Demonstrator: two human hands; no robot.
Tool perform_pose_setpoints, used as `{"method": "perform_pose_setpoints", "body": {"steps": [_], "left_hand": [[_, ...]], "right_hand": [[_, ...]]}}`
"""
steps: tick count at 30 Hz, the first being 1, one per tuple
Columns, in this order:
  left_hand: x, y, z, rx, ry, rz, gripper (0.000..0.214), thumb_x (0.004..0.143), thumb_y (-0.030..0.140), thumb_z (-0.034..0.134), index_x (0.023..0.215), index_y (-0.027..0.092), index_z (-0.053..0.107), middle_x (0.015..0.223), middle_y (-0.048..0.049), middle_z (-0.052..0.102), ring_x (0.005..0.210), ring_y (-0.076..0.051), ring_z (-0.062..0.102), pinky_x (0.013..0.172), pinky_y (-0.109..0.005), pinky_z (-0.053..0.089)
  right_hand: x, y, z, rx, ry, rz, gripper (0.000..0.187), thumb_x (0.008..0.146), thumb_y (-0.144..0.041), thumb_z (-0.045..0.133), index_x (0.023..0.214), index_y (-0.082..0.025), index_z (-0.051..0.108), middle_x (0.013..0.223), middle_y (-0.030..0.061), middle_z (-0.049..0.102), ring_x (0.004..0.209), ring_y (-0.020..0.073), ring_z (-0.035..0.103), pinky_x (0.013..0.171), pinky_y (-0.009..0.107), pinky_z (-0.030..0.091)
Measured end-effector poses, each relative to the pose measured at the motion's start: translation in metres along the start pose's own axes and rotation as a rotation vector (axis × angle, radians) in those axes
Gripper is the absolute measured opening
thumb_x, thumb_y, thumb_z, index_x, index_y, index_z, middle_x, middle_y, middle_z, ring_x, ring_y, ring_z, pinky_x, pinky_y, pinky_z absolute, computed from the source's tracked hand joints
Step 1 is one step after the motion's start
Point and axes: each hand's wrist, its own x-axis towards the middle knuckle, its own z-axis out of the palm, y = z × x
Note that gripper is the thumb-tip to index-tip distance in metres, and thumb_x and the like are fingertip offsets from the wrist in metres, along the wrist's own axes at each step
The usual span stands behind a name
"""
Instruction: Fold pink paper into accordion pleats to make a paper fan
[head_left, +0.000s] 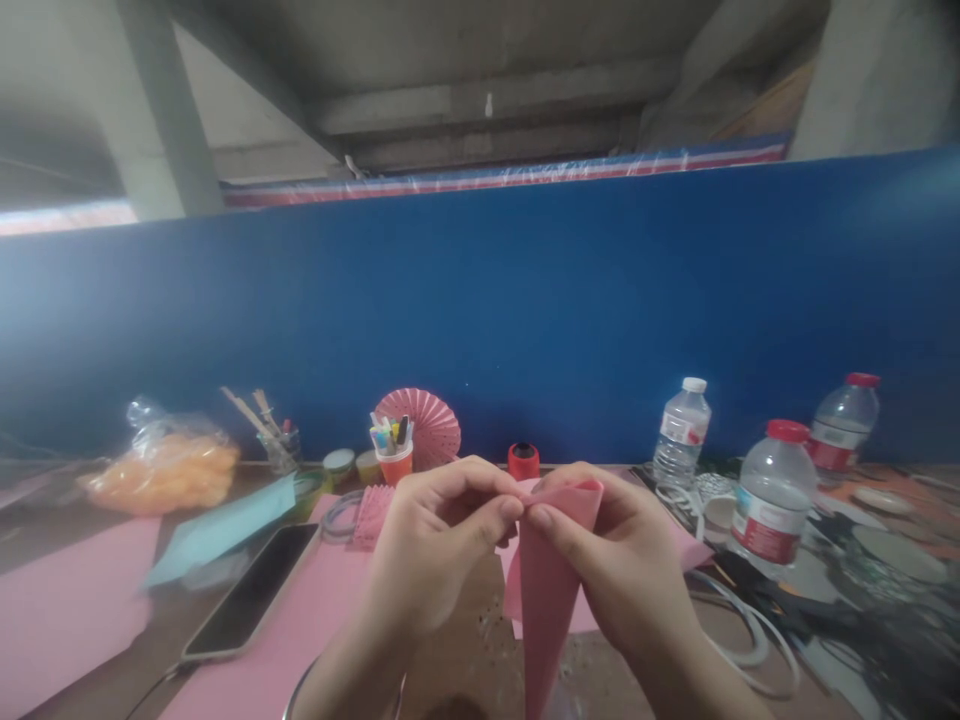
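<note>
Both hands meet near the middle of the view, above the table. A folded sheet of pink paper (551, 600) hangs down from them, with a rolled or looped fold at its upper right. My left hand (442, 540) pinches the top left edge of the paper between thumb and forefinger. Close beside it, my right hand (619, 545) grips the paper with the thumb in front and the fingers behind. Behind the hands, more pink paper (690, 545) lies on the table, partly hidden.
On the left lie a phone (255, 590), a light blue sheet (225, 525) and a bag of orange material (169, 465). A pen cup (395, 462) and a pleated pink paper fan (431, 425) stand at the back. Bottles (776, 500) and a white cable (757, 640) are on the right. A blue partition (480, 300) closes off the back.
</note>
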Motion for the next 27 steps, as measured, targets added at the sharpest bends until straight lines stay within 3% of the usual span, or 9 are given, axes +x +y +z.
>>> {"method": "perform_pose_setpoints", "body": {"steps": [8,16,22,27], "left_hand": [[0.001,0.002,0.001,0.022,0.022,-0.012,0.007,0.070,0.014,0.061,0.064,0.016,0.061,0.060,0.0026,0.055,0.053,-0.005,0.047,0.050,-0.015,0.040],[0.002,0.001,0.002,0.082,0.046,-0.024,0.007,0.073,0.018,0.059,0.065,0.016,0.058,0.059,0.0030,0.053,0.054,-0.006,0.047,0.050,-0.015,0.040],[0.000,-0.001,-0.002,0.309,0.091,-0.025,0.009,0.080,0.023,0.050,0.075,0.019,0.056,0.064,0.0043,0.055,0.057,-0.006,0.050,0.051,-0.014,0.040],[-0.002,-0.007,0.004,0.501,0.169,0.084,0.011,0.083,0.019,0.043,0.080,0.020,0.053,0.075,0.0034,0.058,0.066,-0.007,0.053,0.056,-0.015,0.042]], "right_hand": [[0.000,0.000,0.003,-0.005,0.048,0.003,0.006,0.063,-0.017,0.066,0.058,-0.018,0.062,0.056,-0.0026,0.061,0.052,0.0106,0.055,0.048,0.020,0.042],[0.001,0.002,-0.001,-0.035,-0.004,0.018,0.005,0.065,-0.020,0.066,0.062,-0.018,0.062,0.060,-0.0008,0.064,0.057,0.0129,0.058,0.052,0.022,0.045],[0.006,0.007,-0.010,-0.047,-0.078,0.050,0.009,0.067,-0.024,0.065,0.073,-0.018,0.063,0.067,0.0003,0.064,0.061,0.0125,0.057,0.054,0.021,0.044],[0.009,0.011,-0.011,-0.118,-0.069,0.109,0.007,0.068,-0.022,0.063,0.069,-0.016,0.063,0.064,0.0004,0.061,0.058,0.0118,0.053,0.052,0.022,0.042]]}}
